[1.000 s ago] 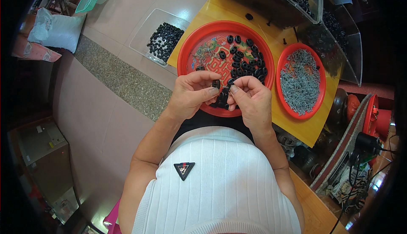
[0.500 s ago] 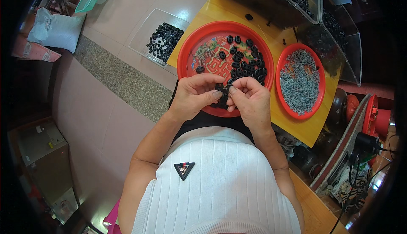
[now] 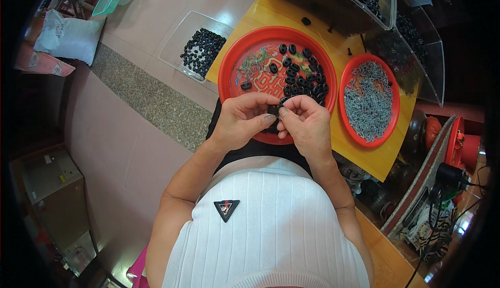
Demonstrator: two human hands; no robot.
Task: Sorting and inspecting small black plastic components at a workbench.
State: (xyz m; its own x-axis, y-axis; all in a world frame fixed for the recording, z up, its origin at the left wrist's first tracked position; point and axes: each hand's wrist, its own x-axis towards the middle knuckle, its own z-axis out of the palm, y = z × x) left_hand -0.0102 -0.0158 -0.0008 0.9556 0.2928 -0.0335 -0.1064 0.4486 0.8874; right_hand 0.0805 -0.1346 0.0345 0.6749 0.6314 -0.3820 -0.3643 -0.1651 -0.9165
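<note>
Over the near rim of a round red tray (image 3: 225,61), my two hands meet at a small black plastic part (image 3: 274,111). My left hand (image 3: 237,122) pinches it between thumb and forefinger. The thumb and forefinger of my right hand (image 3: 311,124) close on the same part from the other side; its exact shape is hidden by the fingers. Several black oval pieces with two holes (image 3: 305,79) lie bunched on the tray's right side. On its left is a loose pile of small grey screws (image 3: 253,64). More black pieces sit under my hands, partly hidden.
A red oval tray heaped with grey screws (image 3: 369,105) stands on the yellow table (image 3: 260,14) at right. Clear bins with black parts (image 3: 416,38) line the far right. On the floor at left is a clear box of black pieces (image 3: 200,51). Cables (image 3: 458,176) hang at right.
My left fingers have shifted slightly right, and the two hands are a little closer together around the black part. The trays have not moved.
</note>
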